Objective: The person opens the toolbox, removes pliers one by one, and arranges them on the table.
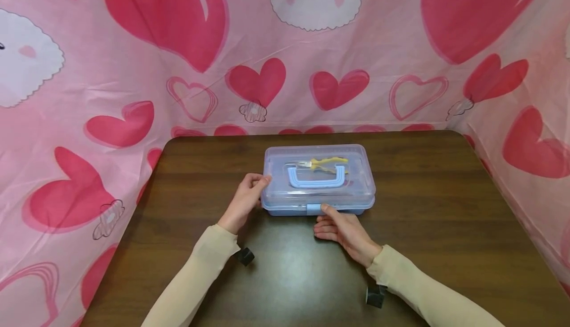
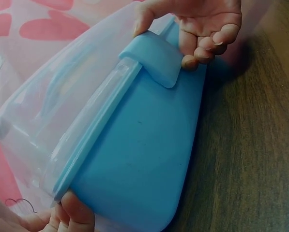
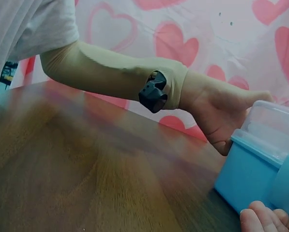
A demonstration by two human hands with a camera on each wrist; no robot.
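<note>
A storage box [image 1: 289,212] with a blue base and a clear lid [image 1: 273,188] sits on the table, its front towards me. Under the lid's blue handle [image 1: 317,183], pliers [image 1: 318,163] with yellow grips show through the plastic. My left hand [image 1: 246,199] holds the box's left end, thumb on the lid and fingers at the rim. At the front, my right hand [image 1: 345,233] pinches the blue latch [image 2: 154,55]: the thumb presses its top edge, with curled fingers by its lower side. In the left wrist view the latch's lower edge stands out from the base.
The dark wooden table [image 1: 423,203] extends around the box on every side. Pink heart-patterned cloth [image 1: 383,45] hangs behind and along both sides. A small black device [image 1: 246,256] is on the left wrist, another [image 1: 375,296] on the right.
</note>
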